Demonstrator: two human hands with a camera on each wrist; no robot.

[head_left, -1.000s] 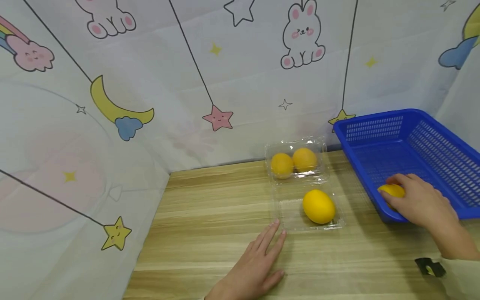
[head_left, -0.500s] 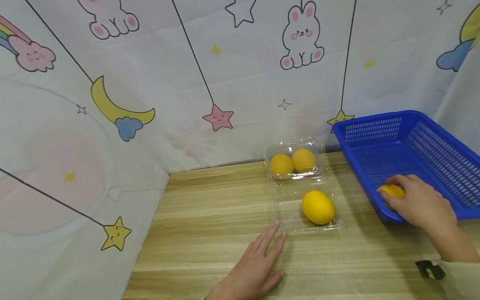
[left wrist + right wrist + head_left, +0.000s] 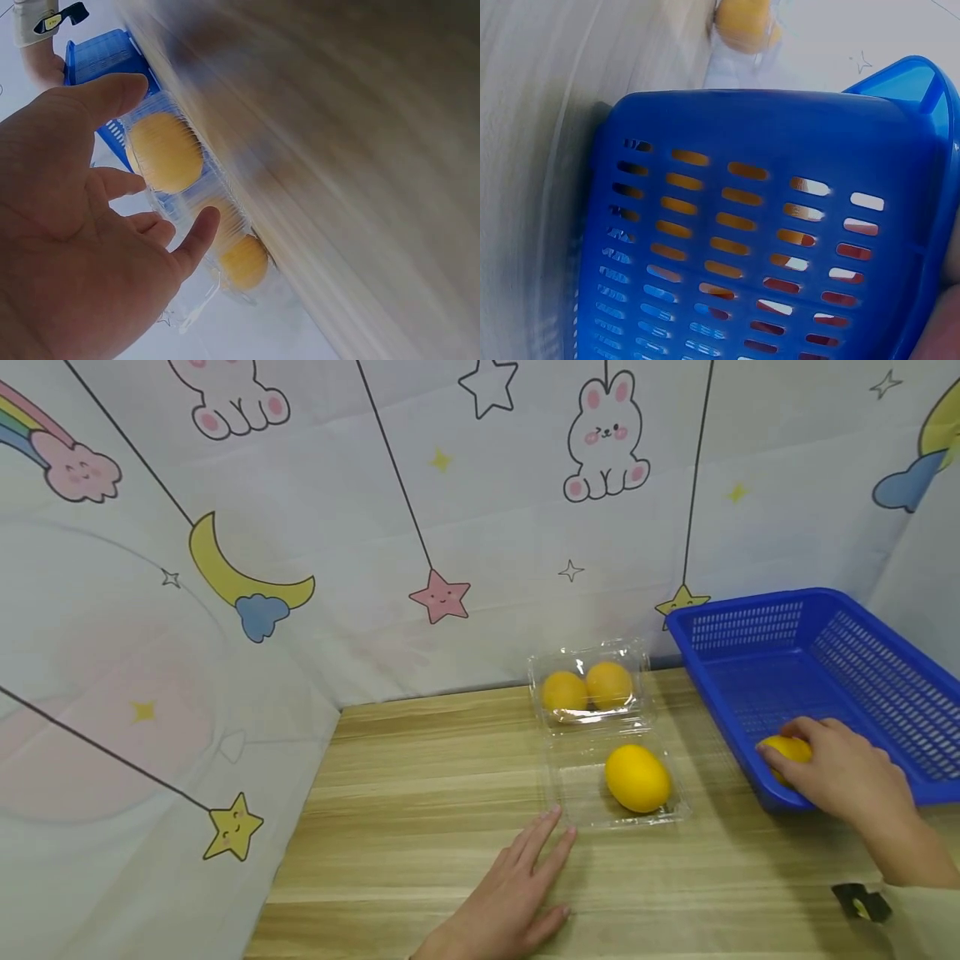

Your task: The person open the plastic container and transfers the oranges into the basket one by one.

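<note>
In the head view, my right hand (image 3: pixel 855 770) reaches into the blue plastic basket (image 3: pixel 720 697) and grips a yellow lemon (image 3: pixel 791 748) near its front left corner. My left hand (image 3: pixel 504 893) lies with fingers spread and extended, fingertips beside the near left corner of a clear plastic clamshell box (image 3: pixel 581 789); whether they touch it I cannot tell. The box's near half holds another yellow lemon (image 3: pixel 637 778). Two orange-yellow round fruits (image 3: pixel 609 685) sit side by side in the far half. In the right wrist view, the slotted basket wall (image 3: pixel 765 135) hides most of the gripped lemon.
The wooden table (image 3: pixel 405 777) meets a white printed cloth (image 3: pixel 487 527) at the back and left. The basket's raised rim stands right of the clamshell box, with a gap between them. A dark strap (image 3: pixel 861 902) hangs at the right sleeve.
The scene has shifted slightly down in the head view. Both hands and the fruits keep practically the same places relative to one another.
</note>
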